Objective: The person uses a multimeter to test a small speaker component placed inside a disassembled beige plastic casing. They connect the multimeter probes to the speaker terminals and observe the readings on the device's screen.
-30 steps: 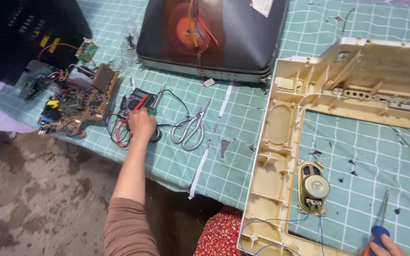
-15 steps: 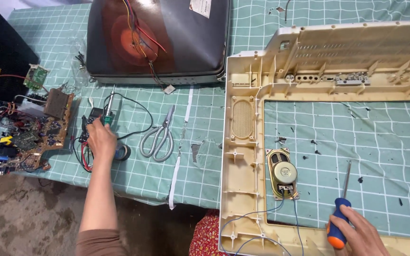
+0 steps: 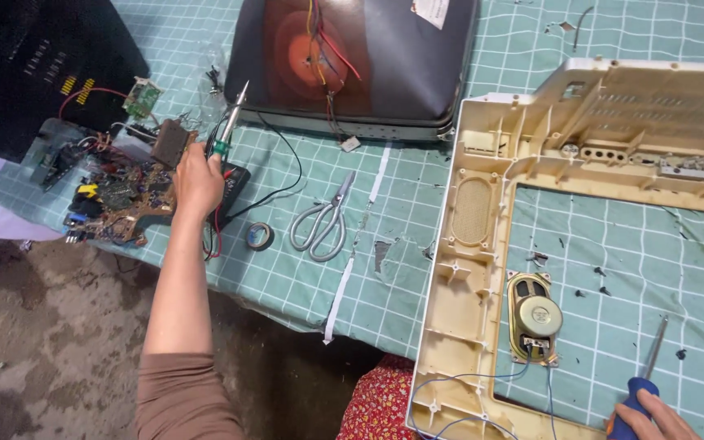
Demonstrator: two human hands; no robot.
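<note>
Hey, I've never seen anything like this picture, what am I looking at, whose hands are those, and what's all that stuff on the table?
This is one view from a camera worn on a person's head, looking down at their own bare hands over a green checked table. The left hand holds up a soldering iron beside a brown circuit board. The right hand grips a blue-handled screwdriver. Also there: a dark picture tube, scissors, a tape roll, and a cream plastic frame around an oval speaker.
</note>
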